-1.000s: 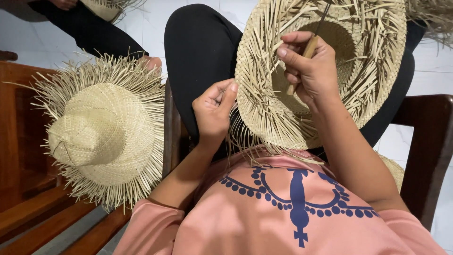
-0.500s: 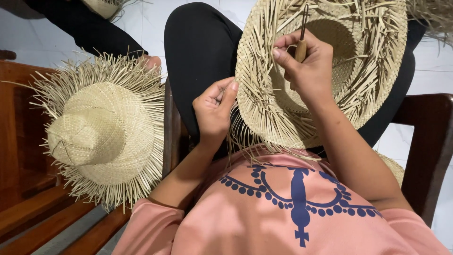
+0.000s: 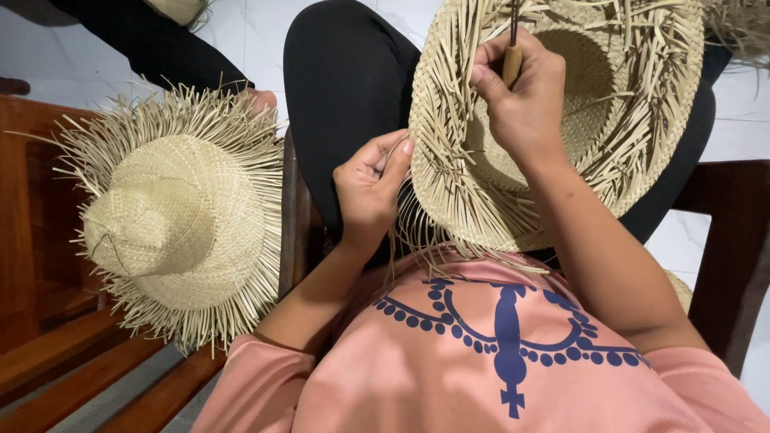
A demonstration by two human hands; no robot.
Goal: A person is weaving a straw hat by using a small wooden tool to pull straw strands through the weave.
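Closest to camera: pink shirt [image 3: 497,377] with dark blue print. Left hand [image 3: 370,191] sits just above it, thumb and fingers pinched on loose straw strands at the brim edge of the unfinished straw hat [image 3: 634,120]. That hat lies upside down on the lap, over black trousers [image 3: 341,88], hollow crown facing up, frayed straw ends sticking out all round the brim. Right hand [image 3: 525,100] is over the brim, fingers closed tight around a wooden-handled tool [image 3: 512,60], thin dark shaft pointing up and away. Left side: second straw hat [image 3: 172,220], crown up, resting on a wooden bench [image 3: 48,353]. Farther back: white tiled floor [image 3: 265,32].
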